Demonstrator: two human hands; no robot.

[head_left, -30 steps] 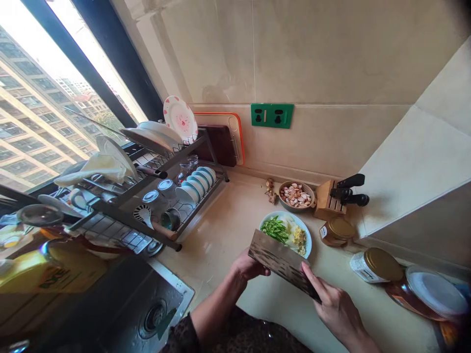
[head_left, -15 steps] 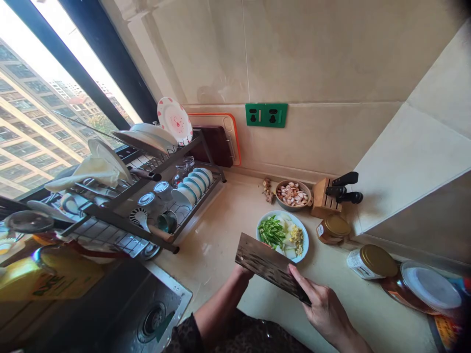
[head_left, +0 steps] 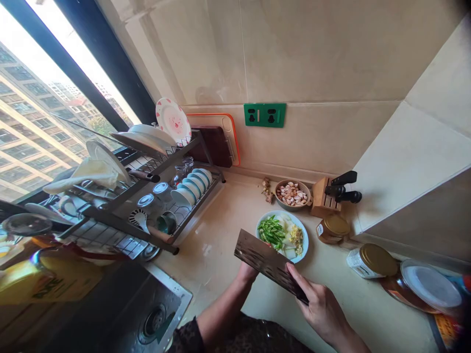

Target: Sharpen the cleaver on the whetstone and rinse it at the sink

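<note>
A cleaver [head_left: 265,262] with a dark, mottled rectangular blade is tilted in front of me over the counter. My right hand [head_left: 319,305] grips it at its lower right end, the thumb lying along the blade. Behind the blade, my left hand [head_left: 250,270] is mostly covered; only the wrist and the base of the hand show, so its fingers are hidden. Just beyond the cleaver stands a white plate [head_left: 306,247] with cut green peppers [head_left: 271,231], pale sliced pieces and minced yellowish bits [head_left: 296,236]. The blade overlaps the plate's near edge in view.
Garlic cloves fill a bowl [head_left: 287,204] beside ginger [head_left: 267,191]. A knife block [head_left: 321,198] and lidded jars [head_left: 333,228] line the right side. At left are a dish rack [head_left: 128,225] and a sink [head_left: 176,299]. Cutting boards [head_left: 217,147] lean against the wall.
The cleaver and my right hand have shifted very slightly up and left. My left wrist has moved a little to the right behind the blade.
</note>
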